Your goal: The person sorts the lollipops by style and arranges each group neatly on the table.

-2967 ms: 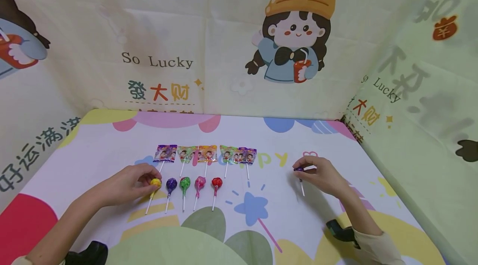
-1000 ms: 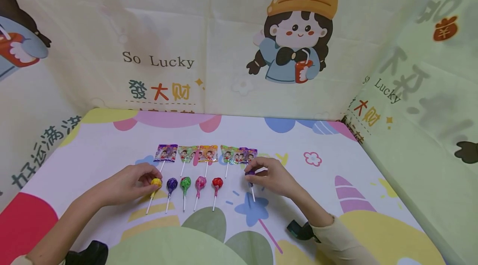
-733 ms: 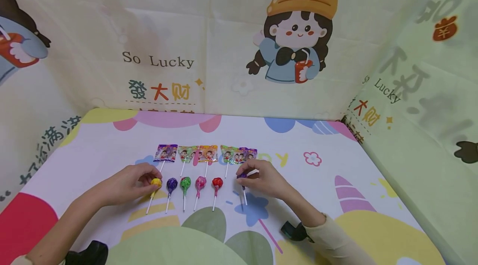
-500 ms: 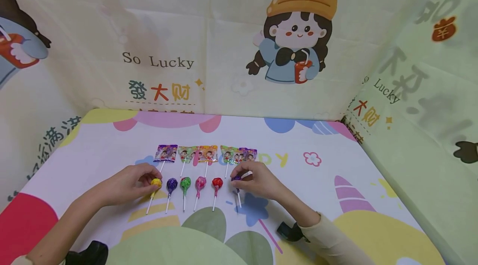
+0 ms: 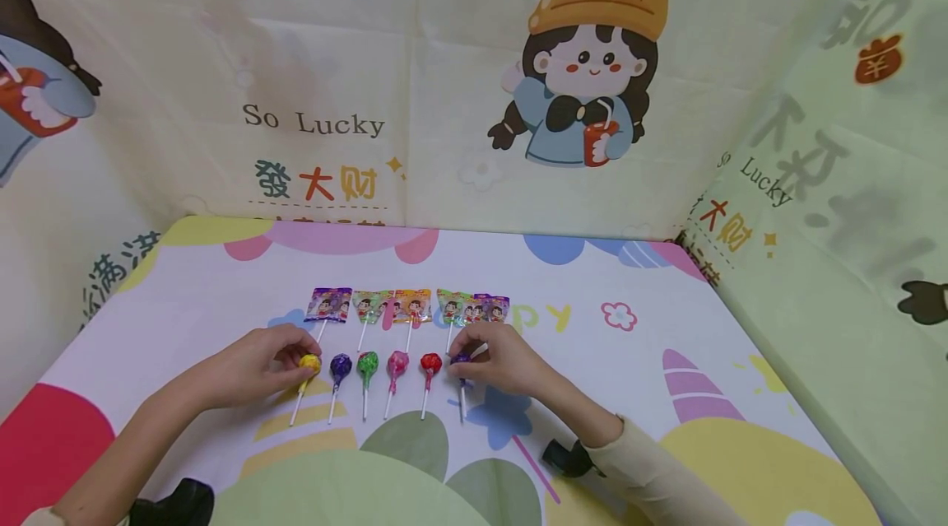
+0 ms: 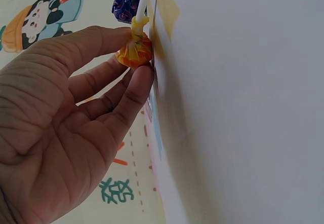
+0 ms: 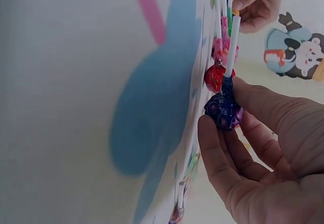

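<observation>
At the left end of the near row, my left hand (image 5: 259, 365) pinches a yellow lollipop (image 5: 309, 363) by its head; its stick points toward me. In the left wrist view the wrapped ball (image 6: 135, 52) sits between thumb and fingers. My right hand (image 5: 499, 357) pinches a dark purple lollipop (image 7: 223, 111) by its head, just right of the red lollipop (image 5: 430, 364). Between the hands lie another purple lollipop (image 5: 341, 366), a green lollipop (image 5: 367, 365) and a pink lollipop (image 5: 397, 365), sticks toward me.
Behind this row lies a second row of lollipops in flat printed wrappers, among them a purple one (image 5: 328, 304), an orange one (image 5: 412, 304) and a green one (image 5: 451, 305). They stand on a patterned tabletop (image 5: 592, 279), with printed cloth walls (image 5: 444, 81) behind and beside it.
My right hand has carried the purple lollipop leftward from the right side of the table to beside the red one. The left hand stays on the yellow lollipop.
</observation>
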Tool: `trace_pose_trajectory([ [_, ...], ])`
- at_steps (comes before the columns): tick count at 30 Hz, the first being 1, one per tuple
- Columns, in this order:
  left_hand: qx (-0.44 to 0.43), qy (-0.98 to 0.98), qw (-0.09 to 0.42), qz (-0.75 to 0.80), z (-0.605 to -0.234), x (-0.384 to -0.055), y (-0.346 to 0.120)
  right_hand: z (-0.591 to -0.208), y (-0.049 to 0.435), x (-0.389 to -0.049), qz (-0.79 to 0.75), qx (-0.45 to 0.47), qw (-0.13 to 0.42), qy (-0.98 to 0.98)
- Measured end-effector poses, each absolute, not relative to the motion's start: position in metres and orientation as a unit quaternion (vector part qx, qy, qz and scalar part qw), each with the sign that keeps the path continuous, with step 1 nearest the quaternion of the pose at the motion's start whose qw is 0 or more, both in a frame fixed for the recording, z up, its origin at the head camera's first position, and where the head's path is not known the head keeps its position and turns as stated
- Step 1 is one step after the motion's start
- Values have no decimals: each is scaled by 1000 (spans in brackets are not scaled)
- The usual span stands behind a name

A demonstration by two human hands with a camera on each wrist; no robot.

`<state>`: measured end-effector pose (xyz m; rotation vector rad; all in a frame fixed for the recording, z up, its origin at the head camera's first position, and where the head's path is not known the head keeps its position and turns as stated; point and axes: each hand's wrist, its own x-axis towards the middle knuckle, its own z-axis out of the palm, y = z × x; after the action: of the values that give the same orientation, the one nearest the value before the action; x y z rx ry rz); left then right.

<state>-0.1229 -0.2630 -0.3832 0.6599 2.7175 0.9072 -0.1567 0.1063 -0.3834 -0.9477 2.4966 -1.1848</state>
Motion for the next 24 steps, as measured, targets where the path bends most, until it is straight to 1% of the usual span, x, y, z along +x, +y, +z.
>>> trace_pose_trajectory([
  [7,229,920,93,305,-384,-122,-267,-383,101,-158,-389,-329,118,852],
  [15,246,915,85,309,-385,-123,-270,-381,98,-157,-385,-307,129,861],
  [24,242,915,92,311,-386,-121,-270,-382,102,-153,-404,-303,107,857],
])
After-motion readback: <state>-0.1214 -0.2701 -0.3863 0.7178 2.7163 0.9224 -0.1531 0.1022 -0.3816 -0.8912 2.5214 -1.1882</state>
